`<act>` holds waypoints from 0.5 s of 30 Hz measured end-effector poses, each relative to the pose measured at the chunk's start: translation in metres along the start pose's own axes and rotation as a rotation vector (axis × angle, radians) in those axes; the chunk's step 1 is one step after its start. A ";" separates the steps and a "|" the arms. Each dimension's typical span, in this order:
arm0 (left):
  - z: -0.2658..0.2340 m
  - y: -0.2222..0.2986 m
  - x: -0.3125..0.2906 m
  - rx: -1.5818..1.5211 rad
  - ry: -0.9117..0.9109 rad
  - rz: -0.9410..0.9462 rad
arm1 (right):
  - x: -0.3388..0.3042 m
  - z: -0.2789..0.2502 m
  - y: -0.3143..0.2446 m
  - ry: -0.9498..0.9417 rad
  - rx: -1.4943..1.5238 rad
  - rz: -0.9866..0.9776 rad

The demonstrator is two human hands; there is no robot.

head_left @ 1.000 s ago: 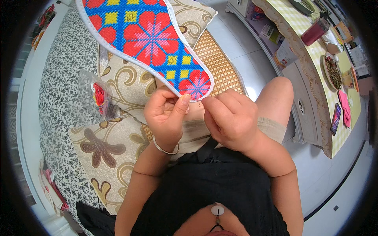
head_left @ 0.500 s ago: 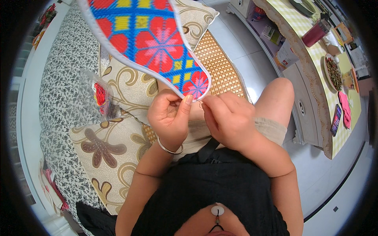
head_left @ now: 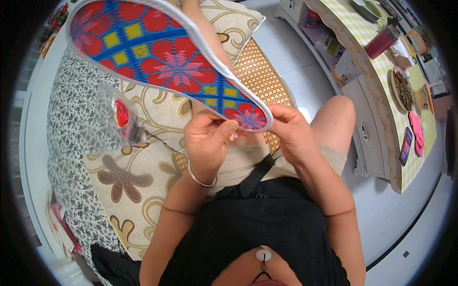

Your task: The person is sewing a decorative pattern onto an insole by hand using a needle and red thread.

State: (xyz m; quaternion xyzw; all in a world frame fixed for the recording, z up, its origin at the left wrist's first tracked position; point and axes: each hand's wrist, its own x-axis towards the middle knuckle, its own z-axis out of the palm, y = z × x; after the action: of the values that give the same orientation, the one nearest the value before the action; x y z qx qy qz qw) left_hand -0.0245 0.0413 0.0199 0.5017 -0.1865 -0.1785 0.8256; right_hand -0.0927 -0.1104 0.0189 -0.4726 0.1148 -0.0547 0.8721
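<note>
An embroidered insole [head_left: 179,66] with red flowers, blue bands, yellow squares and a white edge stretches up and left from my hands. My left hand [head_left: 208,138] pinches its narrow end from the near side, thumb on top; a silver bangle circles that wrist. At the right side of the same end, my right hand [head_left: 291,131] has its thumb and fingers closed on the white edge. Some of its fingertips are hidden behind the insole. A little red thread shows under the rim between the hands. No needle can be made out.
A clear plastic bag [head_left: 123,117] with red thread lies on the sofa at left. Patterned cushions [head_left: 126,178] are beside my legs. At right, a table [head_left: 355,28] with a checked cloth bears a plate of food [head_left: 403,88], a bottle [head_left: 381,41], a pink cloth [head_left: 416,133] and a phone [head_left: 406,145].
The insole has swung to the left and tilted, so more of its wide end shows. My right hand has moved from just below the tip to its right edge.
</note>
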 end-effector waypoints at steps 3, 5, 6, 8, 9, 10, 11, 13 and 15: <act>0.003 -0.002 -0.002 0.016 -0.005 -0.018 | 0.000 0.002 0.008 -0.048 0.377 0.241; 0.001 -0.001 -0.003 0.067 -0.027 -0.053 | 0.002 0.005 0.009 0.018 0.410 0.210; -0.002 -0.002 -0.003 0.079 -0.040 -0.086 | 0.007 0.001 0.013 0.076 0.370 0.181; -0.002 0.000 -0.005 0.040 -0.059 -0.129 | 0.026 -0.009 0.011 0.248 0.289 0.096; 0.002 0.001 -0.007 -0.013 -0.063 -0.138 | 0.040 -0.032 0.016 0.261 0.374 0.035; 0.002 0.003 -0.007 -0.064 -0.059 -0.141 | 0.044 -0.048 0.010 0.145 0.497 -0.030; 0.000 0.006 -0.002 -0.065 -0.004 -0.138 | 0.041 -0.064 -0.003 0.156 0.657 -0.002; -0.018 0.016 0.011 -0.062 0.130 -0.127 | 0.023 -0.096 -0.026 0.345 0.783 -0.149; -0.049 0.027 0.027 -0.300 0.127 -0.071 | 0.006 -0.154 -0.049 0.216 0.807 -0.284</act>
State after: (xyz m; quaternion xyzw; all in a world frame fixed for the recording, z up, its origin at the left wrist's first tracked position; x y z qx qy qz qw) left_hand 0.0252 0.0771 0.0267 0.3895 -0.0870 -0.2014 0.8945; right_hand -0.1249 -0.2636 -0.0223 -0.0967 0.1085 -0.2634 0.9537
